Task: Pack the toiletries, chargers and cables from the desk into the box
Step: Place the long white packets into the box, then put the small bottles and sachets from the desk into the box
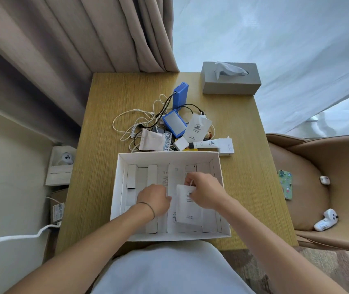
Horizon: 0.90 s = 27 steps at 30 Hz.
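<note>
box: white, open, sits at the near edge of the wooden surface, with white cardboard dividers inside
left hand: down inside the box, left of middle, fingers curled under, so can't really tell if it's gripping anything
right hand: also in the box, fingers pinched on the top of a white sachet that lies over the dividers
pile: just past the far wall of the box, all pretty tangled
cables: white and black ones looped on the left of the pile
blue chargers: two, one standing on edge, one flat in the middle
white pouch: leaning on the right side of the pile
white tube: lying flat, close to the box's far right corner
tissue box: grey, far right corner, well apart from the pile
</note>
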Each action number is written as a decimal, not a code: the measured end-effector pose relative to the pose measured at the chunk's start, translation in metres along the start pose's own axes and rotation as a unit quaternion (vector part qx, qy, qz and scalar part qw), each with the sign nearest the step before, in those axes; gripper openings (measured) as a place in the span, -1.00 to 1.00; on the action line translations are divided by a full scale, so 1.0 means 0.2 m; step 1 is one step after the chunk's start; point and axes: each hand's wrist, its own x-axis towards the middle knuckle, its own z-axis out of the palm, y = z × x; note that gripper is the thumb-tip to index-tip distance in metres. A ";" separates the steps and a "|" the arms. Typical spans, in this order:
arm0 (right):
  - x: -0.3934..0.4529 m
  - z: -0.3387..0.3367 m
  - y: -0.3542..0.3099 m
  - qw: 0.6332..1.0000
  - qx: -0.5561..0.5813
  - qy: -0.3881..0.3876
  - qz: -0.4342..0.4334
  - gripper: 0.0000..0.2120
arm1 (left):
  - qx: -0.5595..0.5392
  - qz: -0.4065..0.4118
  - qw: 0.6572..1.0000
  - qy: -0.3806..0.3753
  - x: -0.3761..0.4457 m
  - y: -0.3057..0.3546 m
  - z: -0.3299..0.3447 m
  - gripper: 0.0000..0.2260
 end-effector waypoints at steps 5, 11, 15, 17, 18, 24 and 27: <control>0.08 0.09 0.01 0.998 -0.039 -0.050 0.024 -0.74 | -0.052 0.019 0.995 0.083 -0.07 -0.05 -0.11 -0.71; 0.08 0.14 -0.02 0.967 -0.246 -0.055 -0.027 -0.83 | -0.109 0.052 0.982 0.147 -0.16 -0.03 -0.17 -0.78; 0.07 0.13 -0.05 0.949 -0.303 -0.032 -0.081 -0.86 | -0.121 0.069 0.970 0.198 -0.18 0.00 -0.22 -0.79; 0.06 0.09 -0.07 0.959 -0.263 0.006 -0.106 -0.89 | -0.129 0.081 0.962 0.225 -0.17 0.02 -0.27 -0.82; 0.06 0.06 -0.08 0.965 -0.231 0.036 -0.119 -0.88 | -0.135 0.088 0.958 0.238 -0.16 0.03 -0.30 -0.83; 0.13 -0.23 -0.16 0.971 -0.090 0.187 -0.122 -0.79 | -0.141 0.109 0.940 0.292 -0.03 0.06 -0.52 -0.91; 0.24 -0.34 -0.19 0.974 -0.052 0.207 -0.081 -0.79 | -0.131 0.091 0.945 0.284 0.08 0.05 -0.61 -0.88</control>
